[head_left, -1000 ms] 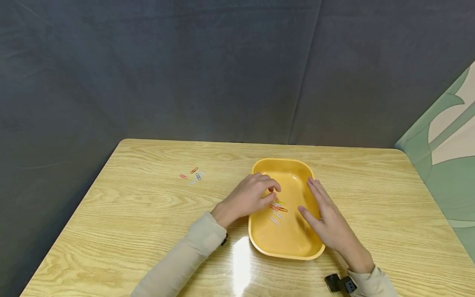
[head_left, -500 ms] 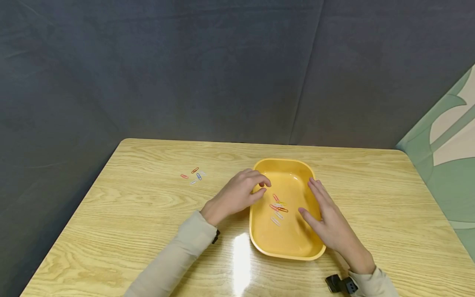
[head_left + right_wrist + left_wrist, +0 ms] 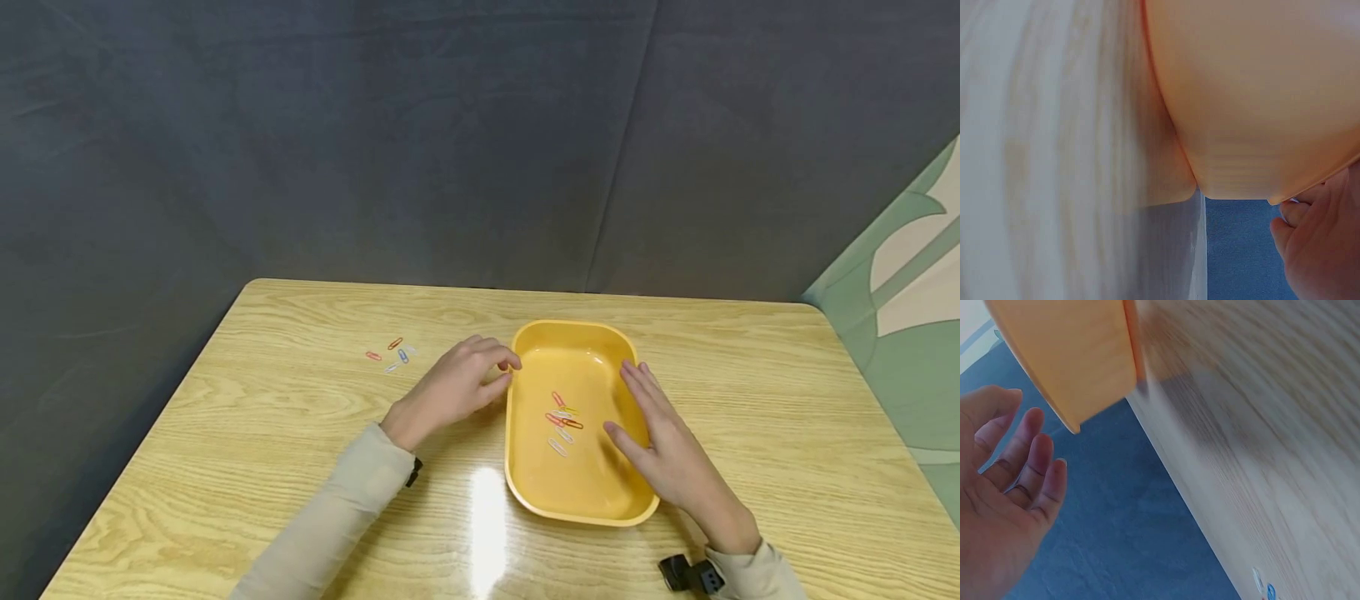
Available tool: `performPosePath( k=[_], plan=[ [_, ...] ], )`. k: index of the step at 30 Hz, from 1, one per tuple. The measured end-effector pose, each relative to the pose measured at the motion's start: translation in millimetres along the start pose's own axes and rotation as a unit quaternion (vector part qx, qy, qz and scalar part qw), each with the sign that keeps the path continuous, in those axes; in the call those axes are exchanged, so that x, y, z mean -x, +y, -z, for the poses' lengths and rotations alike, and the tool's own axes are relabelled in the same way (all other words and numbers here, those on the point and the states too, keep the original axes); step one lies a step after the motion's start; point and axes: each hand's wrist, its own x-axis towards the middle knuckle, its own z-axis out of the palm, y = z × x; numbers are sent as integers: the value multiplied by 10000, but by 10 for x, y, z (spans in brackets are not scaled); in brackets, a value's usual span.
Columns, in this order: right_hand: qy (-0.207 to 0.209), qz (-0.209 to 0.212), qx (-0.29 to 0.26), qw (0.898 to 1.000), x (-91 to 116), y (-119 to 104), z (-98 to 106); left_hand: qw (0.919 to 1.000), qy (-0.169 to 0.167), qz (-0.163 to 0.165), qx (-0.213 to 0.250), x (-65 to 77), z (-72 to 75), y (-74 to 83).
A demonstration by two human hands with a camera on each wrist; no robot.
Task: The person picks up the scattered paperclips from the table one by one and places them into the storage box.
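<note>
My left hand (image 3: pixel 453 387) is by the left rim of a yellow plastic tray (image 3: pixel 577 500), fingers loosely bent and holding nothing. In the left wrist view that hand (image 3: pixel 1013 469) shows bare fingertips beside the tray's outer wall (image 3: pixel 1072 356). Over the right rim lies my right hand (image 3: pixel 663 450), its fingers straight along the edge and its thumb out over the inside. Several paper clips in red, pink, yellow and white lie on the tray's floor, among them a dark red paper clip (image 3: pixel 572 424) and a white paper clip (image 3: pixel 557 447).
On the wood-grain table (image 3: pixel 262 433), left of the tray, lies a loose group of several paper clips, including a blue paper clip (image 3: pixel 403 356) and a red paper clip (image 3: pixel 395 343). A dark cloth (image 3: pixel 450 150) hangs behind the table's far edge.
My left hand has drawn back leftward from over the paper clips to the tray's left rim, uncovering the clips inside. The right hand and the tray stay in place.
</note>
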Motion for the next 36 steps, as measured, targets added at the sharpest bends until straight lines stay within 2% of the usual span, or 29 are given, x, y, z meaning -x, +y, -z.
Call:
performPosePath(
  k=[27,36],
  plan=[
    [-105,-204,-4,9997,7,-4,-3,9976,172,653,-169,358,176,-442],
    [-14,-226,102,9997,-1,-9,-7,9942,135,1056,-129,491,265,-561]
  ],
)
